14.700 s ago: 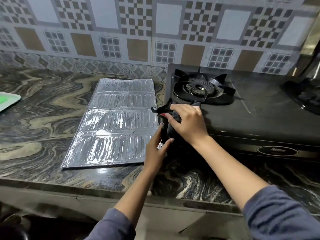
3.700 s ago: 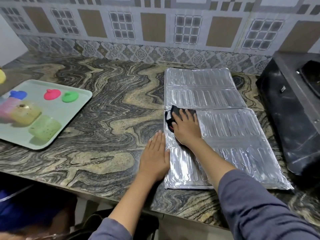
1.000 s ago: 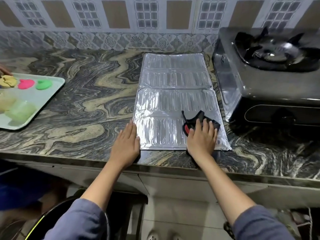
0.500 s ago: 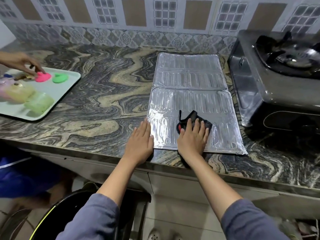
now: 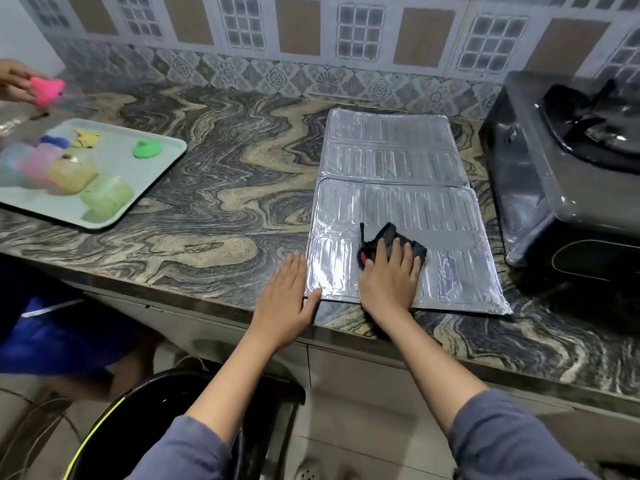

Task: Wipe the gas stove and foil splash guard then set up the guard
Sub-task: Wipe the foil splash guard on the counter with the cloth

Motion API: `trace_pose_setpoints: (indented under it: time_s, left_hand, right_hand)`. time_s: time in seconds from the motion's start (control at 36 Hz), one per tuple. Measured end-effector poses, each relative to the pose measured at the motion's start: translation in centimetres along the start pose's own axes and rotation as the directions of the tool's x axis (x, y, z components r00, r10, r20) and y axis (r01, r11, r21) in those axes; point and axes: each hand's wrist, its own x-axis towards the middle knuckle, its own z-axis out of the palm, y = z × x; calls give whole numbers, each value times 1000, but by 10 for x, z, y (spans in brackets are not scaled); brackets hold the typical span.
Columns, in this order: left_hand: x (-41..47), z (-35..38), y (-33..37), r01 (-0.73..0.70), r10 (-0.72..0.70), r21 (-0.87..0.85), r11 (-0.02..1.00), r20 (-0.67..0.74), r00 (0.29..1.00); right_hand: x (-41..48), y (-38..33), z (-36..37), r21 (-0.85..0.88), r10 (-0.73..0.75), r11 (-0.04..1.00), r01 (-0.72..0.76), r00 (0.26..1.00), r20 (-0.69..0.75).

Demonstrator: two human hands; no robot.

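Note:
The silver foil splash guard lies flat on the marbled counter, two ribbed panels joined by a fold. My right hand presses a black cloth onto the near panel, fingers spread over it. My left hand rests flat on the counter at the guard's near left corner, thumb touching its edge. The black gas stove stands to the right of the guard, only its left burner in view.
A pale green tray with coloured containers and lids sits at the left. Another person's hand holds a pink lid at the far left. The counter edge runs just below my hands. A black bin stands on the floor.
My right hand and the cloth have slid left along the near panel over the last second. My left hand stays at the guard's corner. The other person's hand has lifted a pink lid off the tray.

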Motion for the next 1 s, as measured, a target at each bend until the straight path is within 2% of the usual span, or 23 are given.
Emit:
trace_pose_setpoints:
  time_s: [0.25,0.47,0.56,0.72,0.86,1.0]
  left_hand:
    - [3,-5,-11,-62,64,-24,998,74,995]
    - [4,-13,-13,-73,82,-86,994,116,990]
    - [2,-12,-10,-61,66,-47,997,96,993]
    - [0,-8,-4,-39,38,7,999,74,997]
    - [0,-7,-5,-44,40,47,998,87,995]
    - [1,-3,-8,-66,62,52,996,64,996]
  right_hand:
    - [2,-15,5,8,16,1000,-16,1000,-7]
    - [4,-31,10,-27,-218,975,220,974,64]
    - [5,-31,9,-3,-364,930,367,924,117]
    - [7,-18,4,-29,-633,757,653,744,213]
    - [7,1,1,9,-723,668,744,646,244]
    - [6,21,-6,25,-735,657,753,632,246]
